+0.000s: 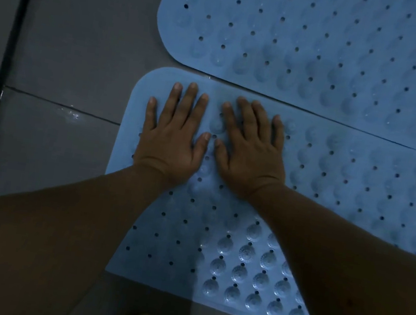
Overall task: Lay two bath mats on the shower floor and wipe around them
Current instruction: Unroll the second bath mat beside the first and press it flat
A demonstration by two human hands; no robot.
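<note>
On the grey tiled shower floor (62,62) lie two light-blue perforated rubber bath mats, edges touching: the near mat (243,242) and the far mat (325,40). Left hand (170,141) and right hand (251,155) press flat on the near mat's far-left corner, side by side, each grip spread with fingers straight.

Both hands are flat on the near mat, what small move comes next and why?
Probably slide both palms right along the near mat and press. The left hand and right hand cover only its left end, beside the far mat.
</note>
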